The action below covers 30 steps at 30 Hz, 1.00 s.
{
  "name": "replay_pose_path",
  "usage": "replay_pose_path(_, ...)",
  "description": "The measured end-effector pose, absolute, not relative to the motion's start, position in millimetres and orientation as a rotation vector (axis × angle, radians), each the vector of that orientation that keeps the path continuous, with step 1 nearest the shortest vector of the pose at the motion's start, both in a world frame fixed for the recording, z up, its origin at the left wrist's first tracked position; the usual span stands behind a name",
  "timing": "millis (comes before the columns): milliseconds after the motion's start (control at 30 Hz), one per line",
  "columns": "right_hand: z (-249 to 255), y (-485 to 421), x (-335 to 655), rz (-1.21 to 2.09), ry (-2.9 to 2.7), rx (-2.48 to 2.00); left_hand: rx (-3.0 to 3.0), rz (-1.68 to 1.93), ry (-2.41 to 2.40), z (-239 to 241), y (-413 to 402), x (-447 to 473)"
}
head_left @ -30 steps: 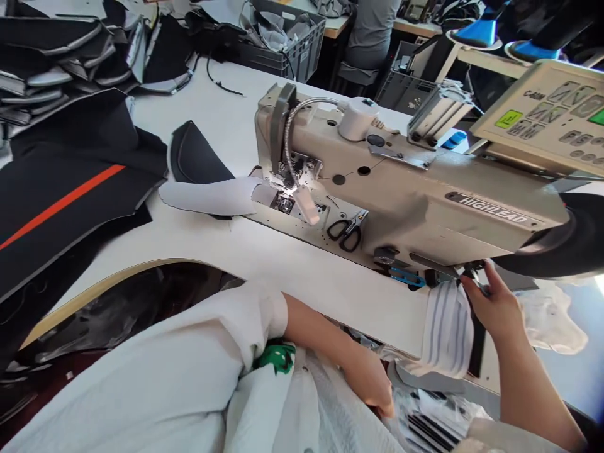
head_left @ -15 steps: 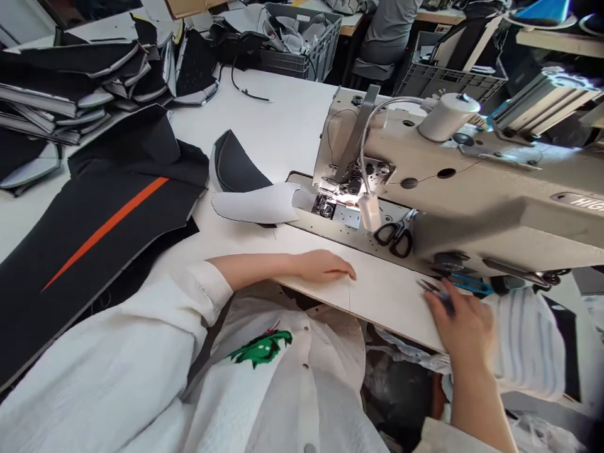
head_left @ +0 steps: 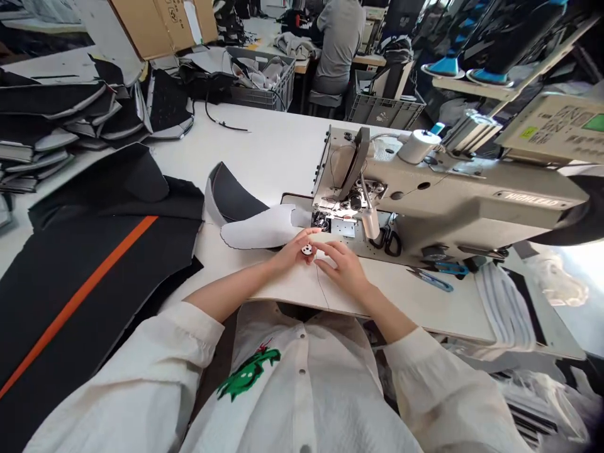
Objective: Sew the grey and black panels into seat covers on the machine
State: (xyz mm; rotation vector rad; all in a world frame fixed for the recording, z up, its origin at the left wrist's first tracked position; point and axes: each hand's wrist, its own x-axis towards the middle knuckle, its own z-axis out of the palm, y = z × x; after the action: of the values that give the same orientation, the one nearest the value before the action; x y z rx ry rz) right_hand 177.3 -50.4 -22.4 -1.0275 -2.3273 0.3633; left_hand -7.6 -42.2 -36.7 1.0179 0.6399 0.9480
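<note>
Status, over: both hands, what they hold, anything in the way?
Left hand pinching small round perforated metal bobbin. Right hand at the bobbin, grip unclear; thin dark thread trailing below. White fabric piece close beside left hand.

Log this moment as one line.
left hand: holds bobbin | right hand: beside thread | place: table edge, before sewing machine

Bobbin [head_left: 307,250] in L hand [head_left: 292,251], R hand [head_left: 344,267] beside
</note>
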Motion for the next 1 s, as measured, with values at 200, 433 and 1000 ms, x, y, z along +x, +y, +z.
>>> replay_pose_path(200,-43,-29,155,0.671,-2.123,-0.93,0.731,0.923,0.593,-34,-39,-12)
replay_pose_path(433,-43,-33,161,0.565,-2.19,-0.853,0.738,0.858,0.587,-34,-38,-12)
replay_pose_path(1000,-33,-34,160,1.367,-1.448,-1.116,1.269,1.053,0.895,-42,-43,-13)
